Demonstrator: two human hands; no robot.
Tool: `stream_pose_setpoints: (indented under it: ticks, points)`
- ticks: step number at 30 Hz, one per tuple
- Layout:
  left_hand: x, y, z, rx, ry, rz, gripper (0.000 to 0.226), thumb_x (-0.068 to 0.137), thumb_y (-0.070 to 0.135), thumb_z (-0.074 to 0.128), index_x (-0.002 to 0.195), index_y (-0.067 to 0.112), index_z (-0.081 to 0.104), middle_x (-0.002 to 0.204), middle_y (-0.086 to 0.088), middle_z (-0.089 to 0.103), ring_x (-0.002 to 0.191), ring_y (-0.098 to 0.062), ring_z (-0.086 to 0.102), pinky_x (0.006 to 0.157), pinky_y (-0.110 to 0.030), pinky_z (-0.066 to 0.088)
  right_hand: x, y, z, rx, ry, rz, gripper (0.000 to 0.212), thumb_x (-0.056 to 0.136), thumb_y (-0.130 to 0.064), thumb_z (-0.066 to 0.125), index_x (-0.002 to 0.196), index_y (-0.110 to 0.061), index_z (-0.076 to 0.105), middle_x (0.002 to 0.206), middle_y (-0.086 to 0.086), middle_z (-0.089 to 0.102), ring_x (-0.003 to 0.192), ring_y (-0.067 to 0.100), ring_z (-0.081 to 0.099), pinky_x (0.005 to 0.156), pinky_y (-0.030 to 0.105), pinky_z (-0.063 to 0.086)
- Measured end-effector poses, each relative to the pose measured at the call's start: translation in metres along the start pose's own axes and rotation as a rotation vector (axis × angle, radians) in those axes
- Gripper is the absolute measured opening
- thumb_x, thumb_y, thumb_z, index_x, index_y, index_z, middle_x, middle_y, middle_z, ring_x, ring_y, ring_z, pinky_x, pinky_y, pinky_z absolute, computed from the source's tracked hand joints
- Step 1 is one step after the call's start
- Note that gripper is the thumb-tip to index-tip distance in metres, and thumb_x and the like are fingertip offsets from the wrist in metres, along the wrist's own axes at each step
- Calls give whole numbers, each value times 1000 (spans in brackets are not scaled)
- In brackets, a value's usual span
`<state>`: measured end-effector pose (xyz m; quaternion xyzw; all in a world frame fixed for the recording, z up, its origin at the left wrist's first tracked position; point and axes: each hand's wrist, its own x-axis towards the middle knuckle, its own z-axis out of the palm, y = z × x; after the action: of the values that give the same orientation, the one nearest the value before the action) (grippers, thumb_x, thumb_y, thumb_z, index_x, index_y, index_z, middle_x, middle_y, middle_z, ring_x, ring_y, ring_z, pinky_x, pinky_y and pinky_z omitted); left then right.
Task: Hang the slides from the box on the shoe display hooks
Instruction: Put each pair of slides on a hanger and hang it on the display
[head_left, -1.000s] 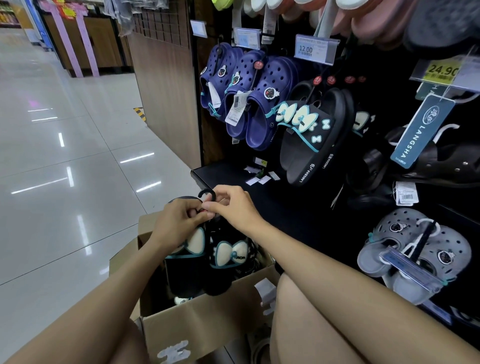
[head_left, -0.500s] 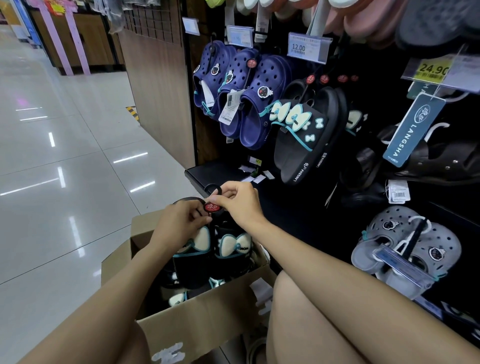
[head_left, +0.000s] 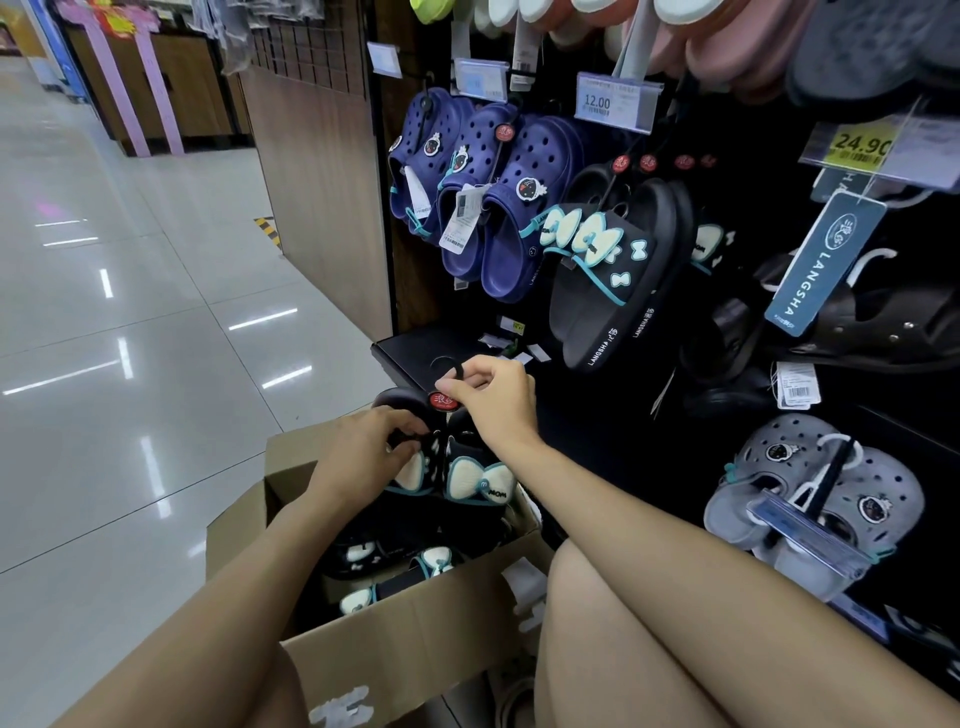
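Note:
A pair of black slides (head_left: 470, 480) with cream bows is held upright over the open cardboard box (head_left: 395, 644). My right hand (head_left: 493, 397) pinches the black plastic hanger hook at the top of the pair, just above its round red tag. My left hand (head_left: 366, 452) grips the left slide at its upper strap. More black slides of the same kind (head_left: 395, 564) lie inside the box. Matching black slides (head_left: 613, 280) hang on the display hook under the 12.00 price tag (head_left: 610, 101).
Navy clogs (head_left: 483, 197) hang left of the black slides, grey clogs (head_left: 810, 493) lower right. A black base shelf (head_left: 415, 351) sits behind my hands. A wooden end panel (head_left: 317, 197) borders the glossy tiled aisle floor (head_left: 130, 338). My knee (head_left: 623, 623) is beside the box.
The pair has been lifted a little higher out of the box. My right hand has shifted up onto the hanger hook, uncovering the red tag; my left hand slid down onto the left slide.

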<state>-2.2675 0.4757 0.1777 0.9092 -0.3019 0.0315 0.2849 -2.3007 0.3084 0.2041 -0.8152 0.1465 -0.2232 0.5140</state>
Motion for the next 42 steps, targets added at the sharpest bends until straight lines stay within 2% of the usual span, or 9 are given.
stream_pose_setpoints:
  ticks: [9,13,18,24,27,31,34,38,42]
  points:
    - [-5,8,4,57,50,35,30,91,25,63,120,30,60,116,9,63,107,-15,55,84,-29,40,-8,-9,-10,28,43,-18,7,77,-24,82,78,-19,77,63,-6,68,61,3,62,72,31,57]
    - [-6,19,7,47,81,78,41,90,27,64,129,30,53,124,7,58,111,-18,52,86,-29,36,-11,-15,-21,68,98,-25,7,78,-23,81,80,-18,78,64,-7,68,61,-1,61,71,25,54]
    - [-3,37,7,52,125,149,38,93,35,59,130,33,51,131,9,52,118,-19,49,94,-38,39,-10,-26,-40,135,179,-27,8,78,-22,81,80,-16,77,63,-8,66,60,-2,59,68,20,50]
    - [15,75,-10,13,193,254,32,94,40,54,125,33,55,126,8,52,116,-22,51,93,-45,43,-5,-54,-82,151,260,-101,9,77,-26,81,79,-18,77,63,-7,68,62,1,61,72,28,54]
    - [21,104,-21,-18,237,291,37,92,46,49,125,32,58,124,7,52,116,-21,50,93,-44,43,-4,-71,-108,152,308,-129,11,76,-28,82,78,-18,77,60,-9,66,61,-1,60,71,24,51]
    - [27,136,-33,21,278,369,36,93,48,50,122,30,60,120,5,53,114,-21,50,90,-42,42,-7,-86,-144,151,351,-177,24,76,-30,81,75,-8,73,62,7,64,62,7,56,76,38,53]
    - [31,158,-38,48,277,442,43,89,55,40,119,33,61,115,8,53,110,-19,50,90,-40,43,-13,-91,-172,144,364,-188,19,76,-32,81,76,-14,75,65,3,68,65,12,62,79,42,55]
    - [36,187,-34,88,273,550,43,89,55,39,119,33,60,109,9,51,106,-19,50,86,-36,40,-26,-94,-210,162,377,-227,11,79,-23,81,79,-13,77,58,-11,63,60,4,58,68,28,48]
    - [37,219,-25,66,254,635,41,88,57,40,118,35,59,106,12,46,101,-14,46,85,-34,38,-42,-95,-248,128,409,-235,18,81,-22,80,68,-14,71,58,-5,54,59,6,49,64,27,44]
